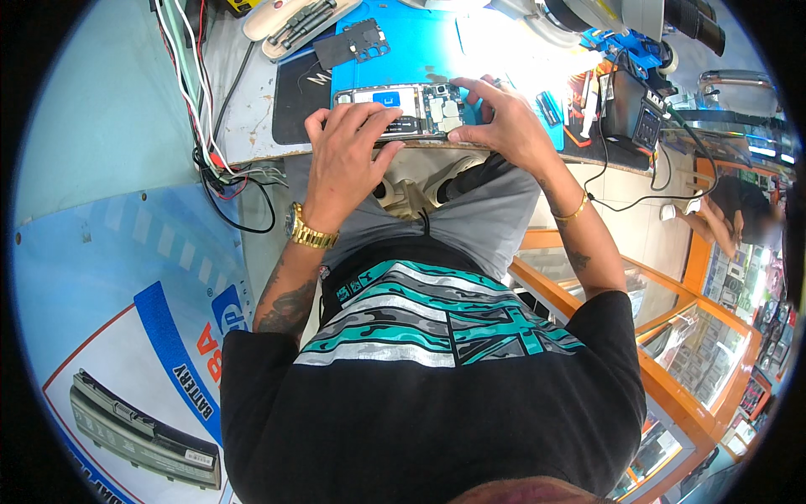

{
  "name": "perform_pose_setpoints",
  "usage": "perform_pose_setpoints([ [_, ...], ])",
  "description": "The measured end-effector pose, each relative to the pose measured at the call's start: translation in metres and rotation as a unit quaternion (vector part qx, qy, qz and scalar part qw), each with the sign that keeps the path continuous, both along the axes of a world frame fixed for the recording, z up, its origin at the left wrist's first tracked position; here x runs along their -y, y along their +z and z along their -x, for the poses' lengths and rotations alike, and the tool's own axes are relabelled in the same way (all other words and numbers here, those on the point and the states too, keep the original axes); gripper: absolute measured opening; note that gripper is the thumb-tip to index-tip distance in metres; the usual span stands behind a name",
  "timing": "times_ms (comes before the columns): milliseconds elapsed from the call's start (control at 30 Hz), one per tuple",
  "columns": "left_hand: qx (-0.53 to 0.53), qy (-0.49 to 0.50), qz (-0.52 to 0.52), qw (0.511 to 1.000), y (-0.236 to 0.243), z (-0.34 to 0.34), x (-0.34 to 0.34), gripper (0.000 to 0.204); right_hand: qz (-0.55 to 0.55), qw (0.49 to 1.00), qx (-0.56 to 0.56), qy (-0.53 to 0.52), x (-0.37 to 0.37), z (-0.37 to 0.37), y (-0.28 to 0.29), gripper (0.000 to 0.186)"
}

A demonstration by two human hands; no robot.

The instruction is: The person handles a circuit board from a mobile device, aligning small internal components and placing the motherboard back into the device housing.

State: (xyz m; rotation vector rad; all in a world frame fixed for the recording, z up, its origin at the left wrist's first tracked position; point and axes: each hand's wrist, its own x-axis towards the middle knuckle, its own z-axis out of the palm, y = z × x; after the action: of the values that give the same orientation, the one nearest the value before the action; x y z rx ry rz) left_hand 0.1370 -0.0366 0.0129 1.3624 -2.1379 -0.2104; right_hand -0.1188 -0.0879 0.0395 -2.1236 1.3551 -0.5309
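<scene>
A smartphone [410, 95] with its back off lies on the blue mat [428, 50] at the bench's near edge. Its battery is toward the left and its circuit board [443, 109] toward the right. My left hand [346, 160] lies over the phone's left part, fingers stretched and apart on the battery side, the thumb at the near edge. With my right hand [508, 122] I grip the phone's right end, index finger at the far corner and thumb at the near one. A dark phone inner cover [363, 42] lies beyond the phone.
A beige tray [273, 15] with several screwdrivers [304, 25] sits back left. A microscope [588, 17] and bright light stand over the back right. Rightward are a syringe [590, 105] and a black box device [634, 109] with cables. Loose wires [214, 164] hang at left.
</scene>
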Motion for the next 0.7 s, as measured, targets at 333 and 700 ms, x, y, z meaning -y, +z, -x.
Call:
perform_pose_setpoints([
  [333,-0.032,-0.019,-0.025,0.999,-0.0004,-0.0010,0.0075,0.048,-0.017,1.000,-0.004,-0.010,-0.0004,-0.0010,0.0012,0.074],
  [700,-0.049,-0.016,-0.027,0.998,-0.0011,-0.0006,0.0075,0.050,-0.026,1.000,-0.005,-0.011,-0.0001,-0.0003,0.0030,0.071],
])
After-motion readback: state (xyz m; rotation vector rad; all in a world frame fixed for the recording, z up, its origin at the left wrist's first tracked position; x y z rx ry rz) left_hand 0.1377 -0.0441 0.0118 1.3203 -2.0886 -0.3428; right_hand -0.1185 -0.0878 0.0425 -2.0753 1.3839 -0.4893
